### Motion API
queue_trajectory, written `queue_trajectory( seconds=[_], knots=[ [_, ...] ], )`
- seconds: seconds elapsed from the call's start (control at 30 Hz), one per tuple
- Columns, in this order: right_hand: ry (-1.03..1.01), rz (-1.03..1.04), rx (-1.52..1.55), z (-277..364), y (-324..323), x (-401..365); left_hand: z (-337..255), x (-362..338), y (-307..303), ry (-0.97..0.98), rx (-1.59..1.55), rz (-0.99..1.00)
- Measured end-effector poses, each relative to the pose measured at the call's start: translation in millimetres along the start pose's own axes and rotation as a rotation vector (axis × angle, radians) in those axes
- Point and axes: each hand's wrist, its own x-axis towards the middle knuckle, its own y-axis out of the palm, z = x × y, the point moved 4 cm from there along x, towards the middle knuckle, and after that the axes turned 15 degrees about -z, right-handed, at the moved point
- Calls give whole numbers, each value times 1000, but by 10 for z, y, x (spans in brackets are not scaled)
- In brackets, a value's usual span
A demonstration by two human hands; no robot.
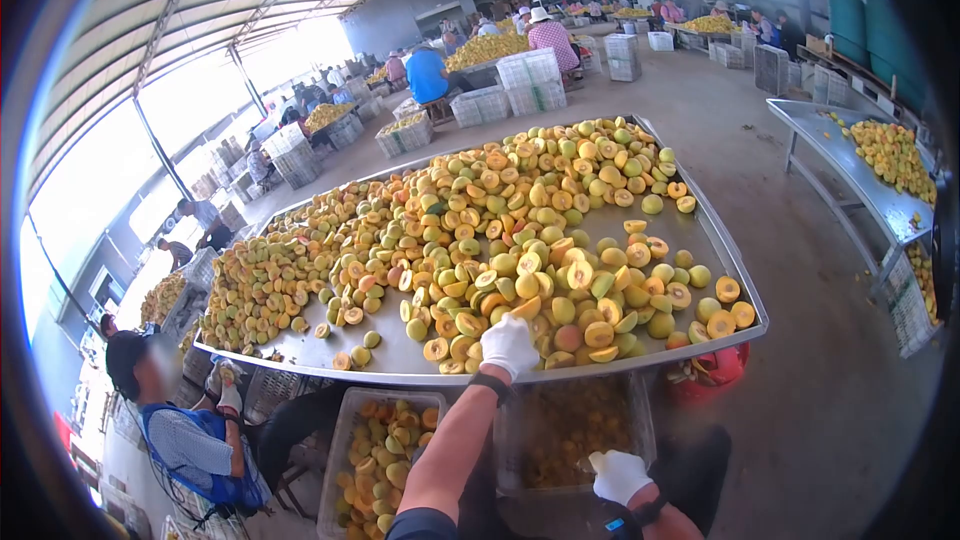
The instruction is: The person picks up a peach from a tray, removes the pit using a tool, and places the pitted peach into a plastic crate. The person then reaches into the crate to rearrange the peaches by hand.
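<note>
Halved yellow-green fruit (560,200) is heaped on a metal-rimmed table (725,230). My left hand (510,345), in a white glove, reaches over the table's near edge and touches the front of the heap; its fingers are bent round, and what they hold is hidden. Lower right, my right hand (618,476), also gloved, is over the right side of a clear bin (648,420) holding fruit pieces. Its fingers look curled, with something small and unclear at their tips. Left of that bin stands another bin (440,398) full of halved fruit.
A co-worker in a cap and blue vest (200,440) sits at the left. A red bag (715,368) hangs below the table's right corner. Another metal table (850,160) with fruit stands right. Crates (530,80) and seated people are behind.
</note>
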Motion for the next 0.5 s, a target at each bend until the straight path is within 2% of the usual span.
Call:
queue_trajectory(
  seconds=[0.1,0.13,0.17,0.2,0.23,0.3,0.33,0.43,0.5],
  knots=[
    [-6,-140,22,-7,-23,-26,136,-191,-212,-139,-103,-181],
    [6,-212,77,16,-83,-41,188,-273,-327,-175,-339,-263],
    [34,-234,121,33,-135,-50,262,-424,-330,-403,-790,-206],
    [69,-208,126,-9,-93,-36,345,-635,-240,-723,-1212,28],
    [79,-228,191,24,-138,-31,378,-883,-161,-831,-1473,122],
    [-5,-362,373,149,-257,-60,167,-1375,-283,-913,-1918,295],
    [13,-370,422,279,-379,-94,120,-1591,-253,-874,-2048,358],
    [-35,-416,538,540,-475,-195,-8,-2137,-177,-945,-2180,342],
    [-12,-382,504,678,-430,-243,-67,-2382,-81,-975,-2234,326]
  ],
)
